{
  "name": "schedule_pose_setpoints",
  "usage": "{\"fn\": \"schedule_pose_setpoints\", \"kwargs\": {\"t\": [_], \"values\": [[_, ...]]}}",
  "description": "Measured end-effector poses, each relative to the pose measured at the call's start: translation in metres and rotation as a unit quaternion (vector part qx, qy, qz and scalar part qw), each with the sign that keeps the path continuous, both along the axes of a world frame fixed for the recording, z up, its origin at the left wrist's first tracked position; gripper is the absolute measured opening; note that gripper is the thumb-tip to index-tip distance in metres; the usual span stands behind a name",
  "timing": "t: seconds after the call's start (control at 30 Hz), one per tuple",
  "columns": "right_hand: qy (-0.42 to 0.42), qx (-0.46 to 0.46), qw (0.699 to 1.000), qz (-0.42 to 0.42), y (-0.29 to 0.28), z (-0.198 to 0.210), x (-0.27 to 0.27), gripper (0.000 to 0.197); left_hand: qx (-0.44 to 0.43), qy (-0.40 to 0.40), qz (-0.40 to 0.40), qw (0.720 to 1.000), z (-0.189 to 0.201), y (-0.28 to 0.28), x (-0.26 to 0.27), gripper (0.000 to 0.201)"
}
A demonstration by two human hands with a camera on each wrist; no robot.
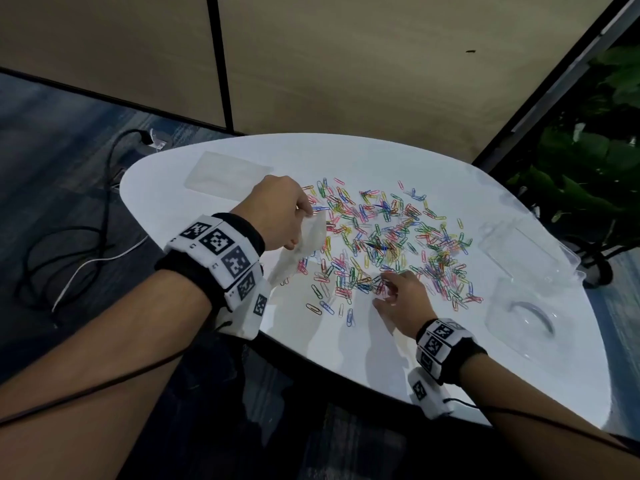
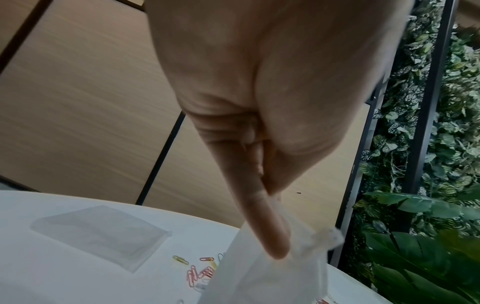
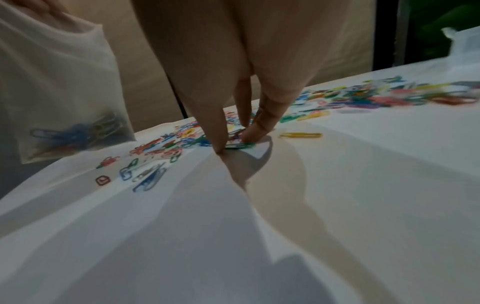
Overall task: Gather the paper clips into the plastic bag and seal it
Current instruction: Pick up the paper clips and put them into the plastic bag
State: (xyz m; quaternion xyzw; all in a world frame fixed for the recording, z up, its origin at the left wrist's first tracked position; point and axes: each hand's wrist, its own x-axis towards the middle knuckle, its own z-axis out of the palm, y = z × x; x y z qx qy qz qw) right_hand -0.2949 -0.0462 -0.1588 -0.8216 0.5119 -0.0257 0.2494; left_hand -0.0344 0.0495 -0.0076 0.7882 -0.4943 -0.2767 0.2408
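Note:
Many coloured paper clips (image 1: 388,237) lie spread over the middle of the white table (image 1: 433,368). My left hand (image 1: 304,214) pinches the top edge of a clear plastic bag (image 1: 306,245), which hangs just left of the pile. In the right wrist view the bag (image 3: 59,86) holds a few clips (image 3: 78,133) at its bottom. The left wrist view shows a finger (image 2: 270,232) pressed against the bag (image 2: 259,277). My right hand (image 1: 386,289) is at the pile's near edge, thumb and fingertips (image 3: 255,131) pinching a green clip (image 3: 239,145) on the table.
A second flat clear bag (image 1: 227,174) lies at the table's back left. Clear plastic containers (image 1: 526,251) and a round clear lid (image 1: 526,323) sit at the right. Cables (image 1: 86,251) trail on the floor to the left. Plants (image 1: 595,161) stand behind the right edge.

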Motion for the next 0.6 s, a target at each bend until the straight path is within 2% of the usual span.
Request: {"fn": "schedule_pose_setpoints", "kwargs": {"t": [0.23, 0.37, 0.5, 0.6], "values": [[0.002, -0.016, 0.997, 0.075, -0.005, -0.005, 0.046, 0.060, 0.003, 0.011, 0.006, 1.000, -0.001, -0.002, 0.003, 0.025], [0.038, -0.096, 0.981, 0.161, -0.005, -0.011, 0.061, 0.040, 0.002, 0.015, -0.002, 1.000, -0.001, -0.004, 0.004, 0.025], [0.061, -0.124, 0.978, 0.159, -0.008, -0.008, 0.064, 0.025, 0.005, 0.013, -0.011, 1.000, -0.001, -0.004, 0.003, 0.025], [0.038, -0.092, 0.987, 0.122, -0.016, 0.000, 0.058, 0.019, 0.007, 0.008, -0.013, 1.000, -0.001, -0.005, 0.002, 0.025]]}}
